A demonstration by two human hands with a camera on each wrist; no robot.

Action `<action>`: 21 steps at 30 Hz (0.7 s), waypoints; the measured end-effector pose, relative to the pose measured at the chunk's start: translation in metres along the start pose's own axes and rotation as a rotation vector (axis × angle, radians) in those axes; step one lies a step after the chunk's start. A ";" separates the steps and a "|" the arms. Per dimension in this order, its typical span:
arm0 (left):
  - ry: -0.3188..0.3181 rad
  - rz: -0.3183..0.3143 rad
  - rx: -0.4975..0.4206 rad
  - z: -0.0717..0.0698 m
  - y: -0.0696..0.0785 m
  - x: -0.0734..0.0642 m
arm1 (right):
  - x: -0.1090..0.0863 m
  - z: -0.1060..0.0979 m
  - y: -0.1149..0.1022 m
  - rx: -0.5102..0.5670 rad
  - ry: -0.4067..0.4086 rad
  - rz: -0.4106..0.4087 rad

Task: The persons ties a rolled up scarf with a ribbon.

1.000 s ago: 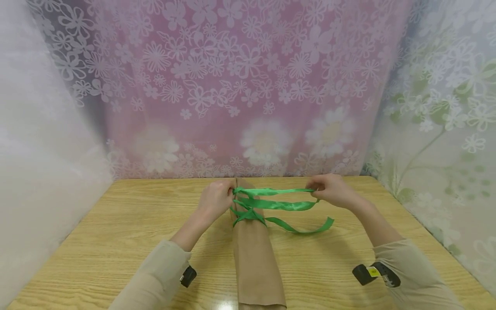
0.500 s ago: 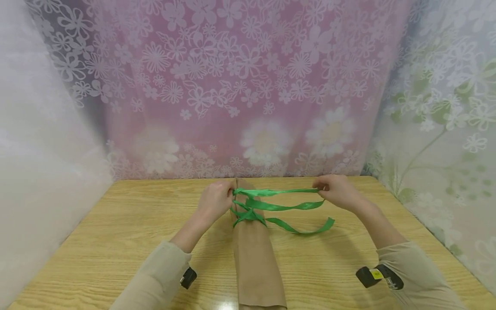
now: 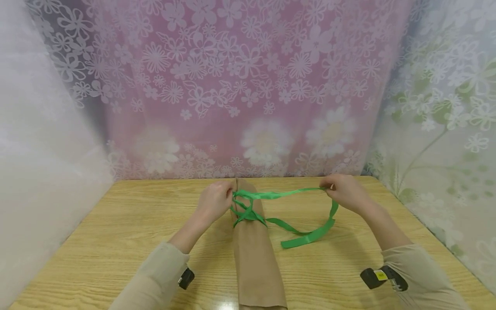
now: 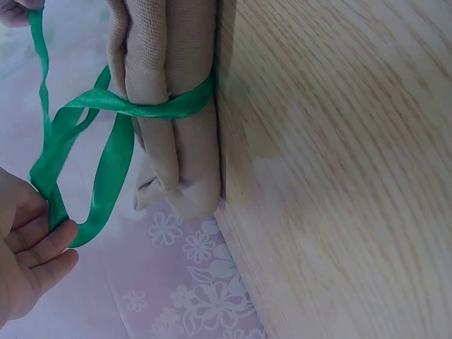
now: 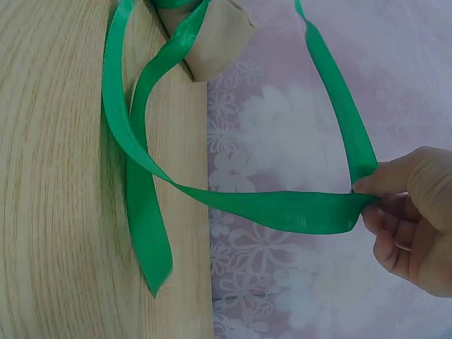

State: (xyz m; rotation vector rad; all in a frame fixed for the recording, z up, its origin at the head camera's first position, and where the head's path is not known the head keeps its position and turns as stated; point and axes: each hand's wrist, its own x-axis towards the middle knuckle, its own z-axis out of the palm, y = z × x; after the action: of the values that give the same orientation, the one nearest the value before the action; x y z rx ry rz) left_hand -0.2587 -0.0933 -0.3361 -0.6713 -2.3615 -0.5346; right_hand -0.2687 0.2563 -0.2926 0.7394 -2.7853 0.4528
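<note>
A folded tan cloth bundle (image 3: 257, 262) lies lengthwise on the table, with a green ribbon (image 3: 267, 196) wrapped round its far part. My left hand (image 3: 217, 198) pinches gathered ribbon loops beside the bundle's far left edge; the left wrist view shows the fingers (image 4: 49, 247) curled on the ribbon. Out to the right, my right hand (image 3: 345, 191) pinches another stretch of the ribbon between thumb and fingers. From there one length runs back to the left hand and another hangs down to the table. In the right wrist view, a cut ribbon end (image 5: 152, 261) lies on the wood.
The wooden table (image 3: 155, 241) meets a pink flowered curtain (image 3: 252, 86) at its far edge. Pale curtains hang along both sides, the right one (image 3: 445, 150) with green leaves. A small dark camera (image 3: 373, 277) is strapped at the right sleeve.
My right hand has moved farther right, drawing the ribbon with it. The middle strand has slipped off the bundle's side, and its end now hangs onto the table. My left hand stays put.
</note>
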 end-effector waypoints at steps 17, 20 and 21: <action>-0.193 -0.063 0.115 -0.018 -0.019 -0.010 | -0.010 0.002 0.020 -0.068 -0.005 0.036; -0.227 -0.080 0.157 -0.022 -0.020 -0.011 | -0.011 0.002 0.023 -0.076 -0.007 0.048; -0.240 -0.087 0.169 -0.024 -0.021 -0.011 | -0.011 0.002 0.024 -0.082 -0.006 0.054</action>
State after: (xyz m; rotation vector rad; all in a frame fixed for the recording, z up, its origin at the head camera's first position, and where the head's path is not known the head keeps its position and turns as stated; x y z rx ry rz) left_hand -0.2526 -0.1257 -0.3305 -0.5851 -2.6349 -0.2987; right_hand -0.2719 0.2803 -0.3030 0.6500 -2.8165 0.3434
